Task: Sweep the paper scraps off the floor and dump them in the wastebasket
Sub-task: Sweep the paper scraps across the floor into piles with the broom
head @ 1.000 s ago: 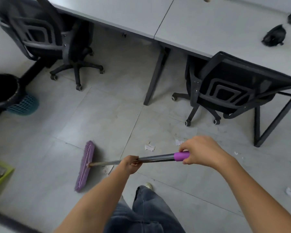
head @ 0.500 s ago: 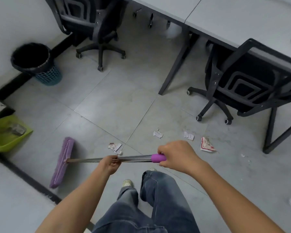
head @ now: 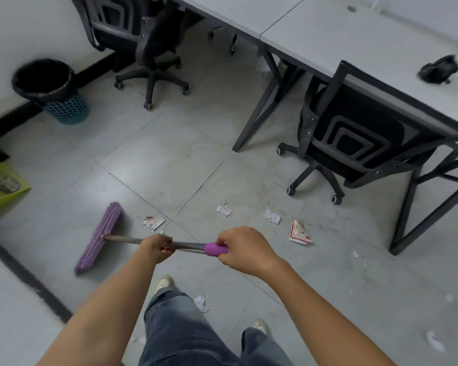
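Fingers of left hand and right hand wrapped around broom handle; paper scraps at two o'clock, wastebasket at ten.

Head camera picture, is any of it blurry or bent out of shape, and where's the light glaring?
Head view: wide-angle bending curves the desk edge; the wastebasket rim and broom head look smeared; soft glare sits on the floor tiles; both hands and the central paper scraps are fairly sharp.

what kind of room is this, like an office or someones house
Most likely an office: long grey desks pushed together, black swivel chairs on castors, and a lined wastebasket on a tiled floor.
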Available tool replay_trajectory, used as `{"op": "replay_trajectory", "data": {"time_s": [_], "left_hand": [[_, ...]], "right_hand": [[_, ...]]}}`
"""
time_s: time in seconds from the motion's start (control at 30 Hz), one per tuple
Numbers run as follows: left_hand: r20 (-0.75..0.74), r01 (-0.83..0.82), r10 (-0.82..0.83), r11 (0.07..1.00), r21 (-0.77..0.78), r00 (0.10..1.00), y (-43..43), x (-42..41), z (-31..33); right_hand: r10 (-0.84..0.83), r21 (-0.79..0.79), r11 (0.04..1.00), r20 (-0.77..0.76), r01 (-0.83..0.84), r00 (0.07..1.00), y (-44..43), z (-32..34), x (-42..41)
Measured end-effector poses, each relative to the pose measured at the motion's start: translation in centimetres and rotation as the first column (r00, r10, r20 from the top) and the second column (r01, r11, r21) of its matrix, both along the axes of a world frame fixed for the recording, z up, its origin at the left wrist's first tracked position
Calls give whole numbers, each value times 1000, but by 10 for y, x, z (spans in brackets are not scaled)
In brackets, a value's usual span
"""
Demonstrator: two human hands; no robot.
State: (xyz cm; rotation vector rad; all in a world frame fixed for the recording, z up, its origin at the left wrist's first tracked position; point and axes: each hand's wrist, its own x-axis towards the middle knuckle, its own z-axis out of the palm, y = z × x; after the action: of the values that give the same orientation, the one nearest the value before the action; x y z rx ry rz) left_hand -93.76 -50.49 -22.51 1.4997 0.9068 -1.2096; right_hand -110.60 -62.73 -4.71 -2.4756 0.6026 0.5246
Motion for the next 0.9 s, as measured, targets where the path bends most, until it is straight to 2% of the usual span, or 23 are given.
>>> {"op": "replay_trajectory", "data": {"time_s": [0.13, 0.23, 0.33, 0.4, 0.63, 0.8, 0.9], "left_hand": [[52, 17, -13, 996, -84, 999, -56, -97, 18], [29, -20, 25, 986, -168, 999, -89, -162, 44], [-7, -113, 116, 952, -286, 993, -115, -210, 68], [-49, -203, 198, 921, -334, 979, -127, -235, 81], [-125, -369, 348, 842, -394, 929, -112, -278, 118], [26, -336, 365, 880, -335, 930, -39, -264, 126], [40, -393, 418, 878, -275, 907, 29, -249, 110]], "right_hand": [[-141, -4, 990, 53, 142, 989, -41, 29, -83], [-264, 14, 964, 123, 264, 957, -65, 62, -137], [-380, -17, 916, 288, 401, 879, -83, 92, -174], [-376, -74, 896, 398, 438, 836, -89, 108, -191], [-305, -46, 926, 497, 376, 812, -80, 148, -238], [-293, 25, 945, 517, 328, 804, -39, 135, -221], [-238, 61, 969, 486, 239, 841, 15, 111, -203]]}}
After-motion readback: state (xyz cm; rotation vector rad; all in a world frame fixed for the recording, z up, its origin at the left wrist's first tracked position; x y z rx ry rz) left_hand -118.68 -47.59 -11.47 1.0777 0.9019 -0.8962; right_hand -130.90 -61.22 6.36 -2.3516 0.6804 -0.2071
